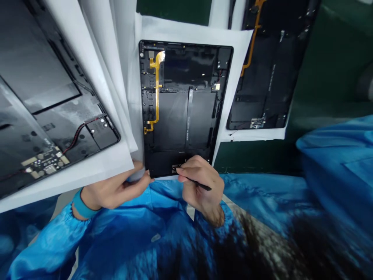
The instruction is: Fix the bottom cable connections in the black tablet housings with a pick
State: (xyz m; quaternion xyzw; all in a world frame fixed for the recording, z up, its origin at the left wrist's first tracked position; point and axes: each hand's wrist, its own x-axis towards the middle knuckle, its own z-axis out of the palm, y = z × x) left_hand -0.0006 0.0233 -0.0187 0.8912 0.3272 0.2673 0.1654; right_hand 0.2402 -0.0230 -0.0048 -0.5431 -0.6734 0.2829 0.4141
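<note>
Nearest to me are the blue sleeves [43, 249] of my own smock, and a blue wristband [83, 204] sits on my left wrist. My right hand [201, 186] holds a thin black pick [201, 184] in a narrow pinch, and its tip goes under my fingers, so I cannot see it well. Just in front of these fingers is a small metal connector [176, 169] at the lower edge of the tablet back panel [175, 116]. My left hand [113, 190] is beside the same edge, and its fingertips [147, 177] touch the panel corner, but I cannot tell if they grip it. The panel lies on white paper [186, 29], with an amber flex cable [157, 89] on its left part. Left of my fingers is a second panel [49, 101] on paper, and farther ahead on the right a third panel [262, 77] lies on a green work surface [256, 155].
</note>
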